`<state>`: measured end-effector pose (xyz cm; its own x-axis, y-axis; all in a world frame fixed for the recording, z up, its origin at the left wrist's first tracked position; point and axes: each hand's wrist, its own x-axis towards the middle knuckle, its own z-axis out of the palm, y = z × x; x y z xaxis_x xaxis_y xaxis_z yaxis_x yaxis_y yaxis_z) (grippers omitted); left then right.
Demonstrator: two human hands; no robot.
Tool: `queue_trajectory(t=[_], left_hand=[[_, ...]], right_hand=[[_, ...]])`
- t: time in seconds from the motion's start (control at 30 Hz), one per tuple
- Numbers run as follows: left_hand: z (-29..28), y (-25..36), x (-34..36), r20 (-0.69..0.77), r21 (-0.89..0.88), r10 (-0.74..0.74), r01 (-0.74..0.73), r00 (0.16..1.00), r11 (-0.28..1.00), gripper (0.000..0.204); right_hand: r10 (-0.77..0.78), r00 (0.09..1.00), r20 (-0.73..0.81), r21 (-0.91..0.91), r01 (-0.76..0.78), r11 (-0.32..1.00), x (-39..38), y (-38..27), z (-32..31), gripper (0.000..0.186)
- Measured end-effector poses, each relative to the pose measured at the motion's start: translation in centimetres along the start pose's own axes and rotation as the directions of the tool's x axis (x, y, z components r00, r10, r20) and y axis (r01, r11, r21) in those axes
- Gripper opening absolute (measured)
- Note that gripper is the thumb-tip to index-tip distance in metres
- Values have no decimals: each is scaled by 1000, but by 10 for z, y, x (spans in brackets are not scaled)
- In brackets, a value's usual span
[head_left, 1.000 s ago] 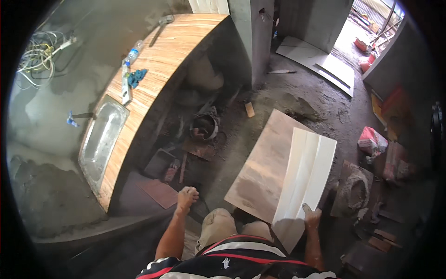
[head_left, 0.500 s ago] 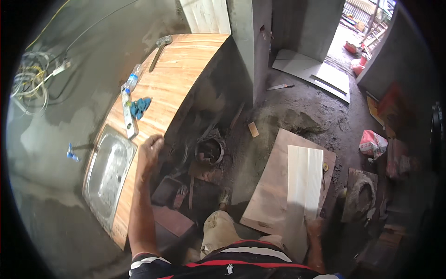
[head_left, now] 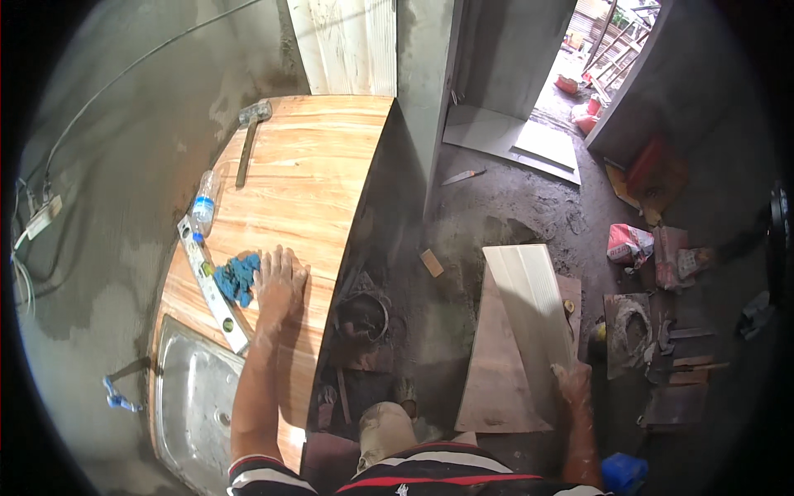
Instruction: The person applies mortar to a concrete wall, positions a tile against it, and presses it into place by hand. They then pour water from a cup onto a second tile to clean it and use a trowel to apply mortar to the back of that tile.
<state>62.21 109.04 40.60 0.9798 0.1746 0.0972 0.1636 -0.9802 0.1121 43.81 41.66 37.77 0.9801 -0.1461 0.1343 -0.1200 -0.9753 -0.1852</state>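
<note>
My left hand point(head_left: 279, 281) lies flat with fingers spread on a wood-grain countertop point(head_left: 306, 165), right beside a crumpled blue cloth point(head_left: 237, 279). Left of the cloth a spirit level point(head_left: 212, 285) lies at a slant, and a clear plastic bottle point(head_left: 203, 205) rests by its far end. A hammer point(head_left: 248, 145) lies farther up the counter. On the right, my right hand point(head_left: 572, 382) grips the edge of a long cream ribbed panel point(head_left: 529, 302). The panel slants over a brown board point(head_left: 496, 388) on the floor; whether it touches the board I cannot tell.
A steel sink point(head_left: 194, 397) is set in the near counter, with a blue tap point(head_left: 120, 397) on the wall. A bucket point(head_left: 361, 318) stands beneath the counter. White panels point(head_left: 513, 140) lie near the doorway, a knife point(head_left: 463, 177) nearby. Bags point(head_left: 630, 245) and tools line the right.
My left hand has gone from curled at the counter's edge near the sink to flat beside the cloth. The panel has tilted, its far end swinging left, still in my right hand. The view has shifted.
</note>
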Motion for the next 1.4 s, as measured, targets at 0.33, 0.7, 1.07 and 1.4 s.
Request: queue_trajectory(t=[0.33,0.7,1.07,1.4], left_hand=[[-16,-3,2,122,71,-90,82,988,994,74],[-14,-9,12,87,91,-36,28,996,995,75],[-76,44,121,314,-89,-213,252,925,964,63],[-24,-66,254,-443,-261,-339,243,830,934,63]], right_hand=[[-19,982,189,160,-11,987,125,-98,-40,34],[-183,957,226,405,78,911,262,-212,-133,40],[-428,855,294,397,297,868,446,-309,-188,43],[-591,770,241,424,464,778,554,-394,-196,41]])
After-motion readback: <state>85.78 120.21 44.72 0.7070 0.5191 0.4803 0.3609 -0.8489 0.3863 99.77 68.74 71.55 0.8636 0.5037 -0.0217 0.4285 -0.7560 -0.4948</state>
